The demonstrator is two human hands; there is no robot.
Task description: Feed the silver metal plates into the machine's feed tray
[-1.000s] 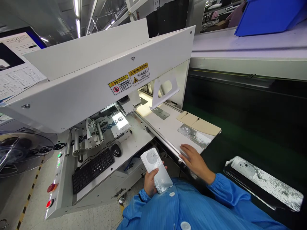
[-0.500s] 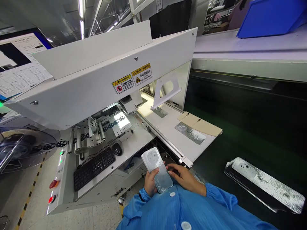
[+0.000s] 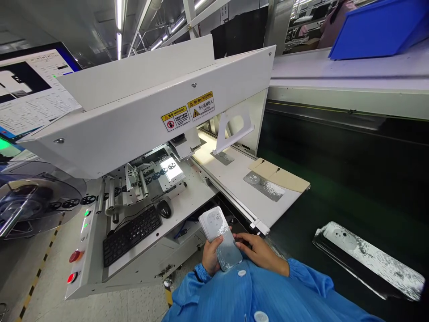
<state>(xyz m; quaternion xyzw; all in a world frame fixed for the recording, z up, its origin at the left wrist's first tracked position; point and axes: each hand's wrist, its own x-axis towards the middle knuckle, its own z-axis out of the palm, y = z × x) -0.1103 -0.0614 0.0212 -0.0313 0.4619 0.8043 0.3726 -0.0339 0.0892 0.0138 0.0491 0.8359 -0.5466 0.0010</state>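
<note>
My left hand (image 3: 211, 256) is closed around a small stack of silvery phone back covers (image 3: 225, 241), thumb on top. The covers have a round camera area at their upper end and a wavy, shiny surface. Close by the stack's right edge is my right hand (image 3: 259, 251), its fingers apart and partly bent. Whether its fingertips touch the covers I cannot make out. Ahead, a phone back cover (image 3: 264, 187) lies on the white belt (image 3: 241, 190), partly beside a beige plate (image 3: 279, 174). Another cover (image 3: 222, 158) lies farther in, by the machine's opening.
A white machine (image 3: 147, 120) with warning labels spans the front. A keyboard (image 3: 132, 236) and a mouse (image 3: 164, 209) rest on its ledge, near red buttons (image 3: 74, 256). To the right, more covers (image 3: 368, 257) lie on a dark green surface (image 3: 335, 179). A blue bin (image 3: 378, 31) stands on the shelf.
The view has shifted slightly and the picture on the monitor differs. Both hands and the stack have hardly moved.
</note>
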